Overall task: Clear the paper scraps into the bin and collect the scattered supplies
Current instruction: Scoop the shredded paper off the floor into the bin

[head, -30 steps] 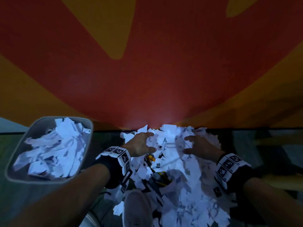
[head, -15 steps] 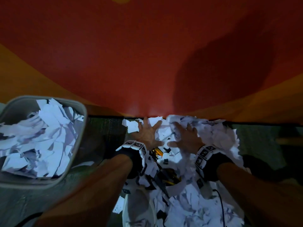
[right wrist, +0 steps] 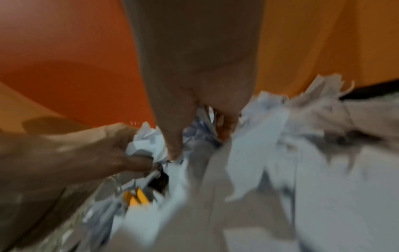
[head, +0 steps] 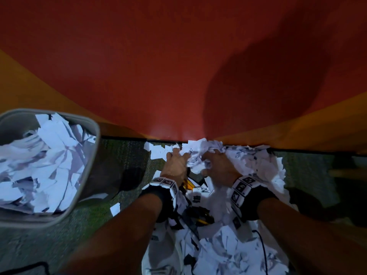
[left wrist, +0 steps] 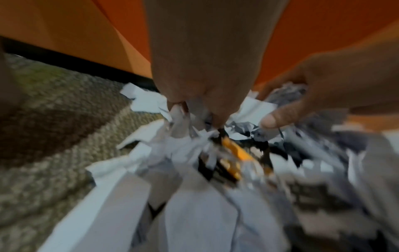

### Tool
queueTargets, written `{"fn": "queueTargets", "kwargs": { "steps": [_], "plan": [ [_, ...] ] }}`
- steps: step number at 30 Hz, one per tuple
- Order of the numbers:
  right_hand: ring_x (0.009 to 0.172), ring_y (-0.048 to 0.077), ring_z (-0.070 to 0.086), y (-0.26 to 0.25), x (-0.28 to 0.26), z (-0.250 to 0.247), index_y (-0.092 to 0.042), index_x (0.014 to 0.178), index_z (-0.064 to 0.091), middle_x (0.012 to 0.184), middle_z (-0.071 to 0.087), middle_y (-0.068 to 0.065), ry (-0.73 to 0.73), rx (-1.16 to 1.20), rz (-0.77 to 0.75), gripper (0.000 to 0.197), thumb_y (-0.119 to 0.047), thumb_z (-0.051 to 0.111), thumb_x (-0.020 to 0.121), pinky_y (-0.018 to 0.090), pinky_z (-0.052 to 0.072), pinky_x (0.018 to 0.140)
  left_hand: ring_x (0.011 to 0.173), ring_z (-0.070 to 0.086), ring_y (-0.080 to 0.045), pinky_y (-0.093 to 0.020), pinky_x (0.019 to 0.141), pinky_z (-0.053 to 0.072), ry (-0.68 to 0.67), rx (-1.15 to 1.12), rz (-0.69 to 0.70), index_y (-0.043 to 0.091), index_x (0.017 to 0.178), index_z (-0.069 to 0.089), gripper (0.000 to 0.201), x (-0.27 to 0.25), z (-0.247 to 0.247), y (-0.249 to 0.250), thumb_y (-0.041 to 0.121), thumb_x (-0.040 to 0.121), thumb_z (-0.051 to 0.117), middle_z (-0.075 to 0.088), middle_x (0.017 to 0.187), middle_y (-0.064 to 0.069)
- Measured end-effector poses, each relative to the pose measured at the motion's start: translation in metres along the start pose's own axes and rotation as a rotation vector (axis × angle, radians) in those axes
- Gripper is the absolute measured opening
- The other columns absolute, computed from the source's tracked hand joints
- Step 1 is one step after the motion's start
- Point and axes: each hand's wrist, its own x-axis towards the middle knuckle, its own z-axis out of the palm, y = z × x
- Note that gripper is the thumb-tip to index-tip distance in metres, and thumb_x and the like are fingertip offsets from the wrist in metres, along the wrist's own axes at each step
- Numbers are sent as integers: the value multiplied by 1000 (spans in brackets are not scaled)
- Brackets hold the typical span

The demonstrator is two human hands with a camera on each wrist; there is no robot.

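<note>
A heap of torn white paper scraps (head: 250, 167) lies on the carpet against the red and orange wall. My left hand (head: 176, 161) and right hand (head: 215, 162) are side by side at the heap's far edge, fingers curled down into the scraps. The left wrist view shows the left fingers (left wrist: 183, 105) dug into paper. In the right wrist view the right fingers (right wrist: 172, 150) grip crumpled paper (right wrist: 146, 143). A yellow and black supply (head: 187, 184) lies half buried just behind the left wrist, and a second one (head: 200, 216) sits nearer me. The grey bin (head: 95, 139) stands at left, holding many scraps.
Green-grey carpet (head: 123, 155) separates the bin from the heap, with a loose scrap (head: 115, 208) on it. A black cable (head: 262, 247) runs over the near paper. The wall (head: 178, 76) closes off the far side. A dark object (head: 305, 203) sits at right.
Both hands have drawn closer together, and their fingers have gone from spread flat over the paper to curled into it. The view has dropped closer to the bin.
</note>
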Motion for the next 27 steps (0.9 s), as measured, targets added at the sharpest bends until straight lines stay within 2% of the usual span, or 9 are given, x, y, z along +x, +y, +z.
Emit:
{"fn": "queueTargets", "kwargs": {
  "steps": [4,7,9,11,13,15,17,22,27],
  "plan": [
    [96,20,60,-4,-7,-28,-10,105,68,103,65,5,18,149,-92,36,-26,82,75,34,47,82,115,47,-36,-46,94,49,77,-97,-5,22,141,47,54,-9,-21,-6,3,91,57,38,126,-14],
    [87,18,62,-7,-17,-47,-14,90,68,92,68,3,53,209,-105,29,-31,85,74,32,48,75,110,51,-31,-36,95,47,165,-188,37,15,133,55,40,-28,-47,-2,11,94,62,42,121,-11],
    [84,15,64,-13,-26,-60,-18,80,67,87,69,2,76,237,-94,18,-22,84,75,29,49,75,109,55,-30,-33,96,46,190,-222,64,12,126,58,29,-47,-72,4,15,97,57,45,125,-11],
    [78,10,63,-21,-37,-73,-18,75,67,83,69,0,86,227,-106,14,-10,79,78,26,49,74,109,58,-34,-38,97,49,202,-239,86,10,125,60,27,-68,-99,11,17,100,53,49,127,-15],
    [76,6,63,-32,-52,-88,-15,74,69,85,70,0,116,233,-136,13,-5,76,78,25,51,73,102,60,-33,-39,89,51,219,-249,115,11,118,62,22,-94,-127,19,20,100,51,52,120,-13],
    [78,11,66,-44,-65,-102,-11,77,72,88,71,1,147,249,-174,9,-4,78,76,27,52,74,89,56,-22,-24,74,46,246,-256,106,14,100,58,10,-117,-152,25,20,102,51,50,104,-3],
    [82,15,66,-63,-77,-118,-7,79,73,89,72,4,157,255,-236,7,-3,79,75,28,50,75,78,48,-13,-15,59,37,268,-308,75,21,82,45,21,-140,-179,29,17,101,53,45,89,3],
    [87,11,64,-131,-100,-148,-11,82,74,95,72,0,167,237,-334,5,-8,78,80,-2,36,64,80,47,-19,-22,63,25,377,-251,4,4,92,51,23,-194,-237,9,25,99,58,50,90,-6],
    [82,12,67,-222,-109,-144,-11,84,75,95,72,-3,126,286,-456,6,-8,77,80,3,42,60,61,48,-15,-19,48,26,464,-139,-45,10,77,49,28,-244,-284,-39,26,98,59,46,70,1]
  ]
}}
